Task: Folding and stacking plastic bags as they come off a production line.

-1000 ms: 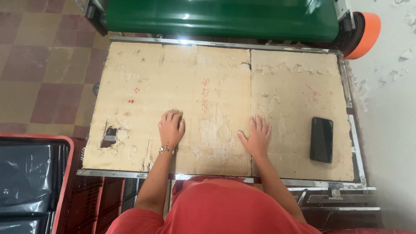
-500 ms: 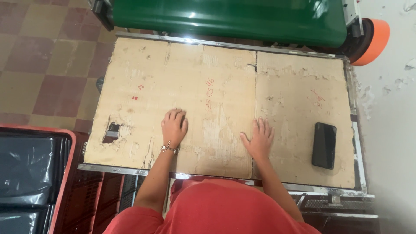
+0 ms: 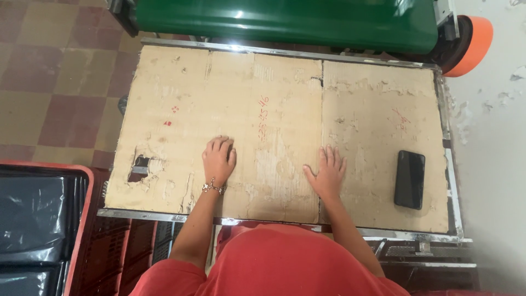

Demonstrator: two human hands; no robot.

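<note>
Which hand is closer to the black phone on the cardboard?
The right hand, flat with fingers spread; the phone lies just beside it. The left hand rests farther away.

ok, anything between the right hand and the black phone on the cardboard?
No. In the head view, only bare worn cardboard lies between the right hand, flat with fingers spread, and the black phone near the right edge.

Two hands are laid flat on the cardboard sheet [image 3: 263, 98] covering the table — the left hand [image 3: 218, 159] left of the right hand [image 3: 327, 174]. A phone [image 3: 410, 179] is set right of both. A bin [image 3: 285, 22] is placed behind the table — a crate [image 3: 38, 230] at its left.
</note>
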